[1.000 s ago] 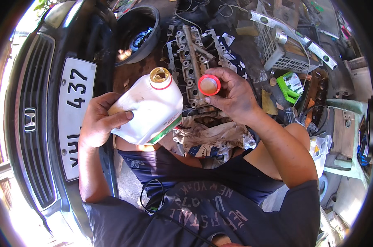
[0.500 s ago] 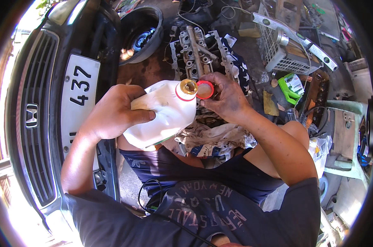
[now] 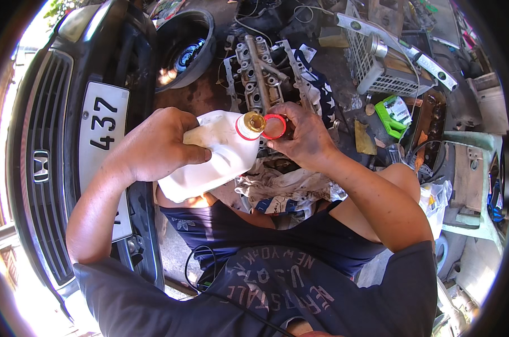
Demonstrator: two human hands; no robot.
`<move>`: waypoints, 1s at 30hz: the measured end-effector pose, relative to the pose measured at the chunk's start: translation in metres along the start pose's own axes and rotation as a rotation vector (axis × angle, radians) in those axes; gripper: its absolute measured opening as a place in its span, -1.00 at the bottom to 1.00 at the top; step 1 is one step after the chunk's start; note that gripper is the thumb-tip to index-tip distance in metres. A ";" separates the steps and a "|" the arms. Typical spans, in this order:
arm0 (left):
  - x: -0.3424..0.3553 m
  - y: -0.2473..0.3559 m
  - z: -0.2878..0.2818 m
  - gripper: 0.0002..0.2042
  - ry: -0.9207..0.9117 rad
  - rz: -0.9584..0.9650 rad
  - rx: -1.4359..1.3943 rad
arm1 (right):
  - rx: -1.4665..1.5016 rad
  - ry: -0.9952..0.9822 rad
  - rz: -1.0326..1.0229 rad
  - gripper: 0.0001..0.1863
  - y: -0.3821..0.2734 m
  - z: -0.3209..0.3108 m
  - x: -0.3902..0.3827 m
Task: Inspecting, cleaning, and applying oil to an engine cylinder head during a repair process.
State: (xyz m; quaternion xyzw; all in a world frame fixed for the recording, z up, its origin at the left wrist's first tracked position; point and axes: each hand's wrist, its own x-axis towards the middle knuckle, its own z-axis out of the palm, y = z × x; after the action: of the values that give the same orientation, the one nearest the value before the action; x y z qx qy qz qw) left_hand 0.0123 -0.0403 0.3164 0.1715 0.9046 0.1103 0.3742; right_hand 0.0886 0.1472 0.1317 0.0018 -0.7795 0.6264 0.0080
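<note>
My left hand (image 3: 159,143) is wrapped round a white plastic jug (image 3: 220,165), thumb lying across its side. The jug is tilted, its neck pointing up and to the right; amber-brown liquid or residue shows at the mouth, above a red ring. Right beside that mouth, my right hand (image 3: 302,135) pinches a red screw cap (image 3: 274,127) between thumb and fingers, its hollow inside facing me. The cap is off the neck. Beyond both hands a metal engine cylinder head (image 3: 260,73) lies on the ground, its near end partly covered by my right hand.
A car's front bumper (image 3: 145,224) and grille run along the left. A dark basin (image 3: 204,62) stands at the far left. Stained rags (image 3: 288,182) lie by my legs. To the right are a grey plastic crate (image 3: 386,78) with a spirit level (image 3: 400,45), a green container (image 3: 392,121) and a pale green chair (image 3: 473,140).
The jug, my left hand and the cap have shifted slightly left and a little down in the picture. Both grips stay the same; the view has also moved a little.
</note>
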 end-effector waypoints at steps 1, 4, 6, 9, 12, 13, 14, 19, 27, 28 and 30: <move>0.001 -0.001 0.000 -0.67 -0.001 0.000 0.000 | 0.000 0.000 0.001 -0.51 -0.001 -0.001 0.000; 0.000 -0.001 0.000 -0.67 0.001 -0.004 -0.019 | -0.025 0.005 -0.004 -0.51 -0.003 -0.002 0.000; 0.000 0.001 0.001 -0.67 0.018 -0.002 -0.016 | 0.043 0.014 -0.015 -0.51 0.000 0.000 0.000; -0.001 -0.010 -0.001 -0.69 0.021 0.041 -0.076 | 0.172 0.020 -0.033 -0.50 0.008 0.005 0.002; -0.007 -0.027 0.004 -0.72 0.067 0.071 -0.289 | 0.345 -0.053 -0.008 -0.48 0.003 0.005 0.003; -0.010 -0.032 0.005 -0.72 0.071 0.066 -0.294 | 0.345 -0.061 -0.008 -0.48 -0.002 0.004 0.004; -0.013 -0.037 0.007 -0.70 0.100 0.088 -0.347 | 0.358 -0.090 0.000 -0.46 -0.010 0.002 0.004; -0.031 -0.062 0.018 -0.70 0.316 0.099 -0.542 | 0.342 -0.016 -0.192 -0.46 -0.014 0.006 0.010; -0.044 -0.103 0.026 -0.69 0.572 0.044 -0.623 | 0.329 0.013 -0.164 -0.44 -0.016 0.002 0.018; -0.042 -0.105 0.026 -0.70 0.591 0.034 -0.604 | 0.326 0.018 -0.147 -0.44 -0.016 0.001 0.017; -0.039 -0.112 0.029 -0.71 0.615 0.020 -0.580 | 0.319 0.009 -0.147 -0.44 -0.018 0.002 0.018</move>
State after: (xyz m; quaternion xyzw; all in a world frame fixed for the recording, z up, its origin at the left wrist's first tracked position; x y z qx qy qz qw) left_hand 0.0333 -0.1563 0.2844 0.0270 0.9040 0.4099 0.1184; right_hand 0.0712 0.1414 0.1487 0.0572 -0.6681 0.7397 0.0567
